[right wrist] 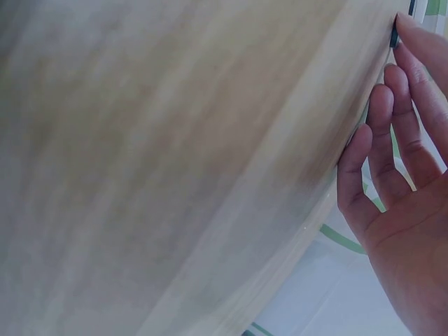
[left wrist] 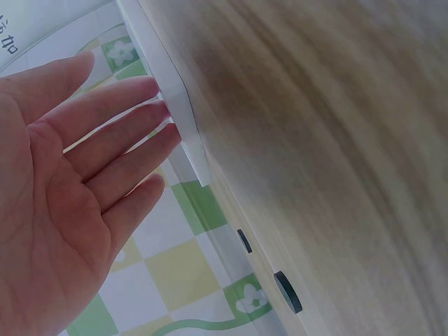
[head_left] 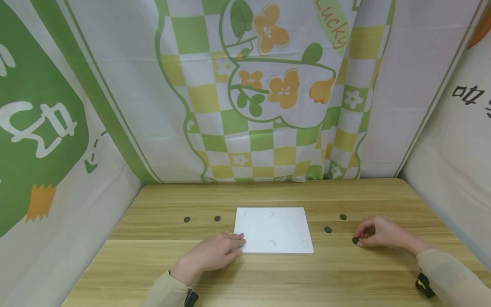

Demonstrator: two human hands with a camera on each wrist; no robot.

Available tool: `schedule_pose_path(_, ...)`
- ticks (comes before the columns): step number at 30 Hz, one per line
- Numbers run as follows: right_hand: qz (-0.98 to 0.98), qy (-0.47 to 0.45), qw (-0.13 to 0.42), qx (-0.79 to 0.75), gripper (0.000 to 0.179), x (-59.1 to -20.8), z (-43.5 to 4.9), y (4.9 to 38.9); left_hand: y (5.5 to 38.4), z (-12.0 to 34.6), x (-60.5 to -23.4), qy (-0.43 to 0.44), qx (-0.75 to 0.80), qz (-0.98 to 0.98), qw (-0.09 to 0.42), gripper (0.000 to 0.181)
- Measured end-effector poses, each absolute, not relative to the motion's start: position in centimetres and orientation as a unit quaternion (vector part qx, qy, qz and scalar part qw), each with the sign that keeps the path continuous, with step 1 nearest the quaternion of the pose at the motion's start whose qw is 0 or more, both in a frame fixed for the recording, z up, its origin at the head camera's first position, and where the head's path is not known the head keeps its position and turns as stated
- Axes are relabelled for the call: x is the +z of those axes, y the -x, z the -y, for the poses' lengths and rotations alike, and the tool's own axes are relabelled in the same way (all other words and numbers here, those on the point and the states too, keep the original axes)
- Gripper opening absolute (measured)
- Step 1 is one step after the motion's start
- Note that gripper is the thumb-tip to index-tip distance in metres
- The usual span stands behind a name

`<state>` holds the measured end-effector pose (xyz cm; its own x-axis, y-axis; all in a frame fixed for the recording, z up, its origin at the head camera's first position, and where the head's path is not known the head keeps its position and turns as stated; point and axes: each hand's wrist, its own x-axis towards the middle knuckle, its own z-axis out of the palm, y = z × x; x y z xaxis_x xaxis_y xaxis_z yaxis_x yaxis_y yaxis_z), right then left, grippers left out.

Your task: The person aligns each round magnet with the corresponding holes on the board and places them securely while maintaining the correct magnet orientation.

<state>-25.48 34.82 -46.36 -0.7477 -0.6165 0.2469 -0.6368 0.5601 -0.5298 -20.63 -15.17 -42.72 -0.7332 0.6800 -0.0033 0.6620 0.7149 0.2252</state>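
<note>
A white rectangular board (head_left: 274, 228) with several shallow round recesses lies flat on the wooden table. The fingertips of my left hand (head_left: 212, 252) touch its left front corner, and the fingers are straight. In the left wrist view the palm of that left hand (left wrist: 63, 168) shows beside the edge of the board (left wrist: 171, 84). To the right, my right hand (head_left: 383, 232) pinches a small dark round disc (head_left: 355, 241) between thumb and index finger, low at the tabletop. The same disc (right wrist: 394, 33) appears edge-on at the fingertips in the right wrist view.
Two similar discs lie left of the board, one nearer (head_left: 217, 218) and one farther out (head_left: 186, 219). Between board and right hand lie another disc (head_left: 327, 229) and one behind it (head_left: 343, 217). A patterned cloth (head_left: 261, 140) hangs at the table's back edge.
</note>
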Motion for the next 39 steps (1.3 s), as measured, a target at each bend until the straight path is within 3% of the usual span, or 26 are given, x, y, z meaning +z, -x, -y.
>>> schedule_pose_path(10,0.882,-0.366,0.016,0.297,0.015,-46.21,-34.52,25.63,20.54,15.38,-42.59,-0.373,0.111,-0.921,0.034,0.036)
schedule_pose_path(20,0.875,-0.399,0.098,0.256,0.019,-46.92,-34.21,25.70,20.48,15.36,-42.57,-0.370,0.109,-0.922,0.038,0.036)
schedule_pose_path(39,0.867,-0.418,0.120,0.243,0.024,-46.84,-34.11,25.59,20.69,15.18,-42.85,-0.360,0.102,-0.926,0.040,0.037)
